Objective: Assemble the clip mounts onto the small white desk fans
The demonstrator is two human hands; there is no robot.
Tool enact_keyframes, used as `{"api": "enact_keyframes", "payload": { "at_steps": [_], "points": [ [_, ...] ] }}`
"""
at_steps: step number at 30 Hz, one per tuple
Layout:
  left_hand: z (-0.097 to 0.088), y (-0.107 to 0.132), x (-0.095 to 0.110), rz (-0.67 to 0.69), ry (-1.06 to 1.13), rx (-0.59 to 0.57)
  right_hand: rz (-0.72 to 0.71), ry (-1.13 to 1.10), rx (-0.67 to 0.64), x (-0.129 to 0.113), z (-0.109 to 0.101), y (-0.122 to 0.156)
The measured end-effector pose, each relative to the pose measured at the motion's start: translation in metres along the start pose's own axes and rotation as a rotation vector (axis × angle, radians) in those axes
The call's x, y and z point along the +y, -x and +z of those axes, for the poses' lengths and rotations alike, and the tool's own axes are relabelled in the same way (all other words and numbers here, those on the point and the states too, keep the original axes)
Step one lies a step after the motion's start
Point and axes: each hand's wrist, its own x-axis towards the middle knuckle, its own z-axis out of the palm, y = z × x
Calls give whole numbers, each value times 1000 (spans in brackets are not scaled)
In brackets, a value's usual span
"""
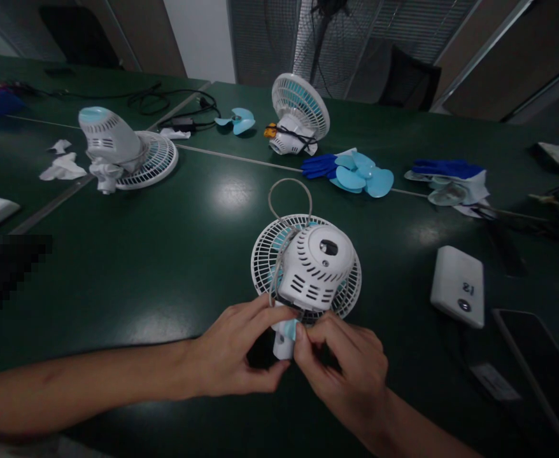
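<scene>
A small white desk fan [314,267] lies face down on the dark green table [165,267], its motor housing up and its grille on the tabletop. A grey cord [289,191] loops from it. My left hand [234,353] pinches the fan's white and blue base [283,334] from the left. From the right, my right hand [344,366] grips the same base with closed fingertips. Both hands meet at the base, just below the motor housing.
Two more white fans [117,149] [298,114] lie further back. Loose blue fan blades [360,175] [237,119], blue gloves [444,168] and crumpled tissues [62,166] are spread around. At the right rest a white box [458,286] and a dark tablet [540,366].
</scene>
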Motion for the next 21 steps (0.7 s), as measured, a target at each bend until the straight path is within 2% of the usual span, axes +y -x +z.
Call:
{"api": "enact_keyframes", "payload": {
  "at_steps": [6,9,12,16,21],
  "points": [
    [-6,-8,0,-71,69,-112,-120,-71,15,14,5,6],
    [-15,-14,-6,-145,124,-82,-142,-88,18,21,7,9],
    [-29,-25,-21,-258,108,14,-142,-102,2,26,9,11],
    [-55,-46,-62,-370,48,208,-96,-152,0,29,10,10],
    [-103,-78,-135,-388,-79,353,-97,-185,-24,31,10,11]
  ]
}}
